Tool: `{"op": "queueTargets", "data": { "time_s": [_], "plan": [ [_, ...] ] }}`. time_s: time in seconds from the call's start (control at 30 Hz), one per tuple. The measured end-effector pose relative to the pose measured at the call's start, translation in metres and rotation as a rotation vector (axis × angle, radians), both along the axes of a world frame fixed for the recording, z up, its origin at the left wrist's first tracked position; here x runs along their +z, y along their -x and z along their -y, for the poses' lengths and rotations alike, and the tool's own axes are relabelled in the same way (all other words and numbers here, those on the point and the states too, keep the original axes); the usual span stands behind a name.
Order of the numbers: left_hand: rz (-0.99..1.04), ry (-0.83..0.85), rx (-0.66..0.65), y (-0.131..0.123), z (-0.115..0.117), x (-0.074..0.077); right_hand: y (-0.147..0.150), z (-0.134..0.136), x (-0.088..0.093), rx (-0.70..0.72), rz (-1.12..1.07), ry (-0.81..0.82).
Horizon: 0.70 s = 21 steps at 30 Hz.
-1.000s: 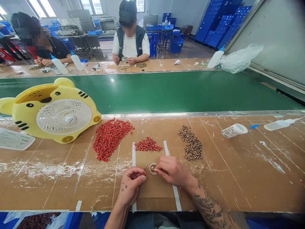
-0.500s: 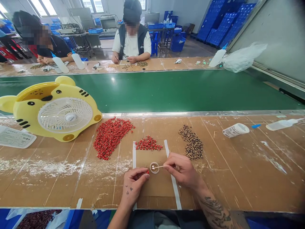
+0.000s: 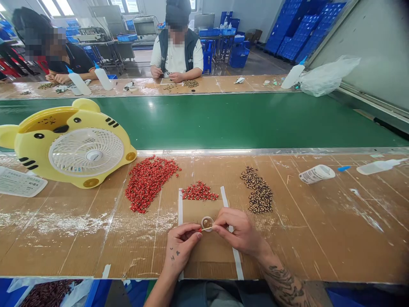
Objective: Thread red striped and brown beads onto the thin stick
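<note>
Passable: cardboard [image 3: 309, 238] right of right hand [image 3: 238, 230]; lane between small red pile [image 3: 200, 192] and dark pile [image 3: 260, 196], up to belt [image 3: 223, 123]. Blocked: ahead-left by big red pile [image 3: 148, 183], fan [image 3: 38, 157] at its left; cup [image 3: 207, 222] close before left hand [image 3: 180, 247].

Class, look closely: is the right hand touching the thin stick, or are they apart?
Touching. The head view shows the right hand pinching one end of the thin stick.

One head-worn camera is looking forward and down from the near side of a brown cardboard-covered bench [image 3: 96, 243], the bare left hand [image 3: 182, 246] and bare right hand [image 3: 243, 232] showing close below it. Its wide view is reaching across a flat green strip [image 3: 230, 121] to stacked blue plastic crates [image 3: 303, 34] well beyond.
</note>
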<state>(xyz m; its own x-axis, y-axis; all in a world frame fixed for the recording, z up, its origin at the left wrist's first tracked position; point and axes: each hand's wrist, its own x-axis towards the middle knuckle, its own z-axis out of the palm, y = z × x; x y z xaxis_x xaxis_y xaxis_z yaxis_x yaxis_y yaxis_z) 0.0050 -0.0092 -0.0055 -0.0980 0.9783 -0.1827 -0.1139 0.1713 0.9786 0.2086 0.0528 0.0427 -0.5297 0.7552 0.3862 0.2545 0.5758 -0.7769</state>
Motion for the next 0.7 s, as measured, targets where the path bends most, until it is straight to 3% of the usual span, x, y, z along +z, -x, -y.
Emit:
{"op": "queueTargets", "data": {
  "time_s": [0.23,0.43,0.7],
  "plan": [
    [0.042,0.023,0.023,-0.001,0.000,0.002,0.004,0.007,-0.004,-0.110,0.051,-0.006],
    [0.037,0.023,0.043,-0.003,-0.001,0.002,-0.010,0.004,-0.004,-0.177,0.024,0.029],
    [0.004,0.021,0.037,0.001,0.002,-0.007,-0.019,-0.001,-0.009,-0.197,0.330,0.017]
  ]
}}
